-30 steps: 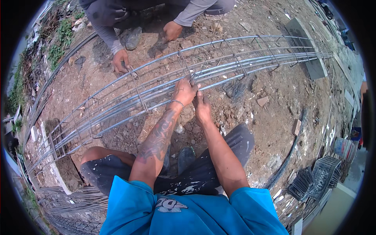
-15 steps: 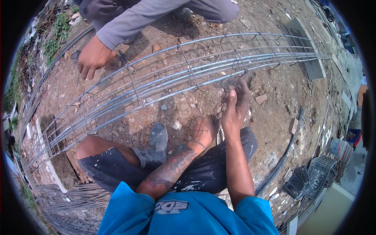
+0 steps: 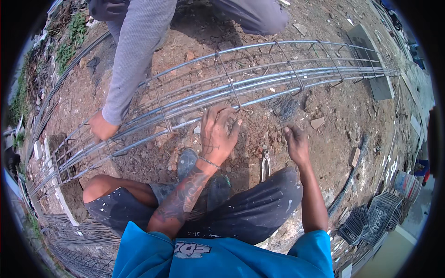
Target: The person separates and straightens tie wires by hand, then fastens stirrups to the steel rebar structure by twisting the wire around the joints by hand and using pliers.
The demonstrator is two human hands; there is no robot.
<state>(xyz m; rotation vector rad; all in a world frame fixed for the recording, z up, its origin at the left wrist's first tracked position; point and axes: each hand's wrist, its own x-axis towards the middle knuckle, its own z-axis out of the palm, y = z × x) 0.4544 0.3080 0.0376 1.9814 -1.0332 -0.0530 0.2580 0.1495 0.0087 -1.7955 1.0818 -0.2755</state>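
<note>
While the left hand (image 3: 217, 132) is loosely spread, seemingly empty | the right hand (image 3: 297, 143) is half-curled, hold unclear | metal cage (image 3: 232, 91) just ahead of the left | pliers (image 3: 265, 158) between both

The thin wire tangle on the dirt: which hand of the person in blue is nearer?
Right. The right hand is just below the wire tangle in the picture; the left hand is farther off, to its left.
</note>
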